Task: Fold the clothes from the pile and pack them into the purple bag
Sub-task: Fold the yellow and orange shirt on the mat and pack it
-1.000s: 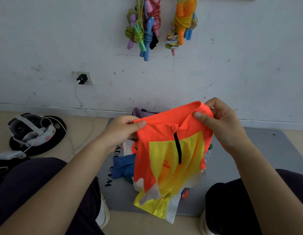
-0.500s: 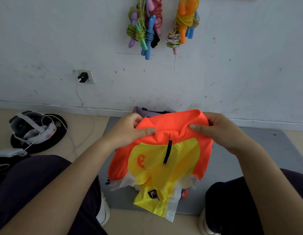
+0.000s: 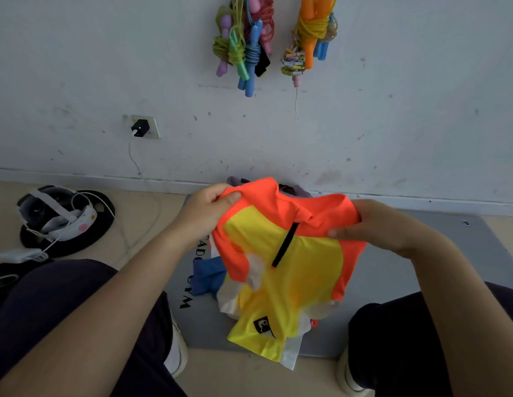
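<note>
grey mat (image 3: 421,270) on beige floor (image 3: 152,222) | scuffed white wall (image 3: 392,110)

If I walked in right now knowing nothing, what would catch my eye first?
Surely the bright orange and yellow shirt, held up in mid-frame by its top corners between the left hand and the right hand, above a grey mat. Next, the bundles of colourful jump ropes hanging on the white wall above.
</note>
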`<action>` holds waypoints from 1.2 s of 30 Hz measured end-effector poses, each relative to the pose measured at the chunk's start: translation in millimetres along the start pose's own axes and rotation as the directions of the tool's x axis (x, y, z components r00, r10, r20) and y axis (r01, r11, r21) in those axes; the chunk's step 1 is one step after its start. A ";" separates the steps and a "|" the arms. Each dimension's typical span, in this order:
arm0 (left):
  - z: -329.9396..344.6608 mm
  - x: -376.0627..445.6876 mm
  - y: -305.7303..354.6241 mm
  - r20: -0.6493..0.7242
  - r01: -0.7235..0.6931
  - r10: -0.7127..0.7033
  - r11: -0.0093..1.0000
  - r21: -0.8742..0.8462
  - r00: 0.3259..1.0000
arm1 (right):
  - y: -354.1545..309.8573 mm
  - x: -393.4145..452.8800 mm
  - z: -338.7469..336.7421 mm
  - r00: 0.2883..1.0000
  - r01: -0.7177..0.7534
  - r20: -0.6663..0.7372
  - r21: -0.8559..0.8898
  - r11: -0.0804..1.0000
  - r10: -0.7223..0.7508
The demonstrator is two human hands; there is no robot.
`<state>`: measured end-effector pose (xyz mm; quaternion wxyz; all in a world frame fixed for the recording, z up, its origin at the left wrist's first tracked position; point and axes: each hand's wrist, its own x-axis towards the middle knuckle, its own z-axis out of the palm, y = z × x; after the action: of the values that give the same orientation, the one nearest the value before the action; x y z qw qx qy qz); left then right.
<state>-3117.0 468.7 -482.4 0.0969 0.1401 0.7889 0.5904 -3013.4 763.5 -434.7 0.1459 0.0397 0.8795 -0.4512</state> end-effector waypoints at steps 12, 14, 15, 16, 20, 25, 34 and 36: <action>-15.4 -2.1 1.1 -0.035 -0.201 0.334 0.643 0.739 0.942 | 7.2 7.5 -0.6 0.973 0.129 -0.231 0.419 0.899 -0.032; -16.8 -0.8 -1.9 -0.081 -0.196 0.350 0.686 0.701 0.933 | 9.6 6.9 -2.7 0.987 0.094 -0.159 0.417 0.904 -0.029; -17.4 0.0 -2.7 -0.123 -0.203 0.352 0.753 0.626 0.928 | 11.2 6.6 -4.3 0.992 0.083 -0.124 0.435 0.896 -0.032; -18.0 1.2 -3.1 -0.167 -0.204 0.337 0.823 0.530 0.926 | 12.9 6.4 -6.3 0.995 0.079 -0.097 0.470 0.879 -0.038; -21.3 5.3 -0.5 -0.358 -0.125 0.159 0.985 0.118 0.920 | 17.5 6.5 -12.1 0.992 0.127 -0.079 0.557 0.821 -0.100; -24.0 5.6 -1.6 -0.379 -0.089 0.082 0.996 -0.001 0.922 | 17.9 7.1 -12.1 0.991 0.131 -0.092 0.558 0.819 -0.096; -27.5 2.3 -4.8 -0.350 -0.185 0.260 0.955 0.234 0.900 | 14.9 8.0 -10.8 0.902 0.260 -0.425 0.407 0.876 -0.070; -26.2 0.4 -5.9 -0.285 -0.212 0.324 0.908 0.361 0.902 | 15.9 7.4 -11.8 0.872 0.271 -0.480 0.303 0.914 -0.099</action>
<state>-3126.3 443.6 -480.6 -0.1476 0.1590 0.8517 0.4770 -3019.8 781.9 -442.9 -0.1183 0.0844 0.7906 -0.5948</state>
